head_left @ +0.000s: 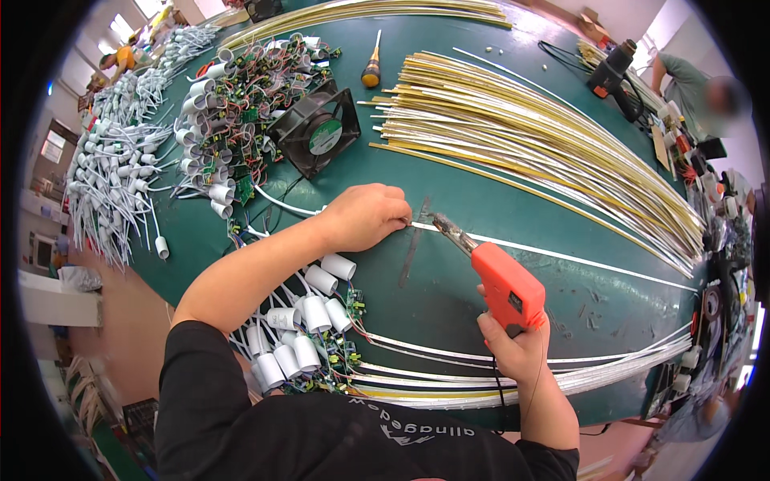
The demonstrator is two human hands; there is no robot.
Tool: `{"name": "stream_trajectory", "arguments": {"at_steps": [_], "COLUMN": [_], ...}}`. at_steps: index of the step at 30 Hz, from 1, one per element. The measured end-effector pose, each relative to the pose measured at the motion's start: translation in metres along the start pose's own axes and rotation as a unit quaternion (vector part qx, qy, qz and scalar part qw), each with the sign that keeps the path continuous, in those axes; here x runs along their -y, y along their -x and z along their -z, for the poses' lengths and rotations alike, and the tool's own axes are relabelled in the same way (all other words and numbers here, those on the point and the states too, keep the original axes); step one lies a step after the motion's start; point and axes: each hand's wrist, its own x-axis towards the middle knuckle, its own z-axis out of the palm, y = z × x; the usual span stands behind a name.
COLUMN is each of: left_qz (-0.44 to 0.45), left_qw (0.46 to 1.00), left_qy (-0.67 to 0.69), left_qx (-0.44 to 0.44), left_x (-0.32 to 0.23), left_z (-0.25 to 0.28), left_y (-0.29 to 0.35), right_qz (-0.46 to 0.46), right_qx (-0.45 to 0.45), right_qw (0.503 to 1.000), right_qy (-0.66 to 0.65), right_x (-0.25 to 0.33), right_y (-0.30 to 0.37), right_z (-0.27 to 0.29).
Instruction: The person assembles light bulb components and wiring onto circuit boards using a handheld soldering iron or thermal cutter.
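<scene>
My right hand (517, 345) is wrapped round the handle of a red soldering gun (507, 280). The gun's metal tip points left, just above the left end of a thin white LED strip (553, 252) that lies across the table. At that same end, my left hand (365, 218) is closed in a pinch on thin wire ends, mostly hidden by the fingertips. A white cable (281, 202) runs in under the left hand from the heap of parts. A dark flat bar (411, 255) lies crosswise near the strip's end.
A black fan (317, 131) stands beside heaped circuit boards with white caps (212, 128). Many yellow and white strips (513, 132) lie at the back right. A screwdriver (371, 72) is behind the fan. White cylinders (305, 353) and wired strips (521, 377) lie close to me. Another person sits far right.
</scene>
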Motion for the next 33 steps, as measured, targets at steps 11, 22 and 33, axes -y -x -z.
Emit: {"name": "stream_trajectory", "arguments": {"at_steps": [11, 22, 33], "left_qz": [0.038, 0.021, 0.005], "left_qw": [0.998, 0.997, 0.995], "left_qy": [0.049, 0.04, -0.005], "left_qx": [0.027, -0.056, -0.099], "left_x": [-0.008, -0.003, -0.006], "left_z": [0.011, -0.006, -0.012], "left_y": [-0.001, -0.002, -0.002], "right_qz": [0.013, 0.027, 0.004], "right_qx": [0.002, 0.016, 0.008], "right_qw": [1.0, 0.999, 1.0], "right_qy": [-0.004, 0.005, 0.007], "right_x": [-0.005, -0.009, -0.001], "right_y": [0.002, -0.001, -0.006], "right_z": [0.006, 0.003, -0.005]}}
